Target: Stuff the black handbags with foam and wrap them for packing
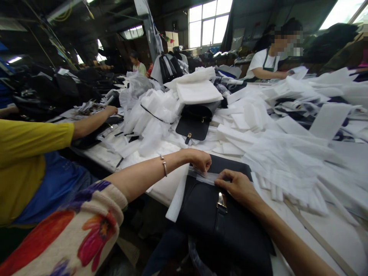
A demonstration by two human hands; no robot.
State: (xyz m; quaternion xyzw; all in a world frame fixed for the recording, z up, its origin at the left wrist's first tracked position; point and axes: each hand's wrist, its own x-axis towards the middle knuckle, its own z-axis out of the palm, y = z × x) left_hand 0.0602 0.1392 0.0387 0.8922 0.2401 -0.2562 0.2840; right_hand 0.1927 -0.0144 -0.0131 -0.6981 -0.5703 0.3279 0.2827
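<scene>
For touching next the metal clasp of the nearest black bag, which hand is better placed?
Probably the right hand: it is close to the metal clasp, while the left hand is farther from it, by the translucent strip.

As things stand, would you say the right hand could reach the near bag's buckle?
Probably yes: the buckle lies uncovered on the near bag, close beside the right hand, with nothing between them.

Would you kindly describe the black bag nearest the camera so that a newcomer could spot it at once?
Find the near edge of the white table strewn with white sheets. Beneath the person's bare left hand and right hand is a black bag with a gold-coloured buckle. Unlike the black bag farther back, under white sheeting, it bears a translucent strip.
</scene>
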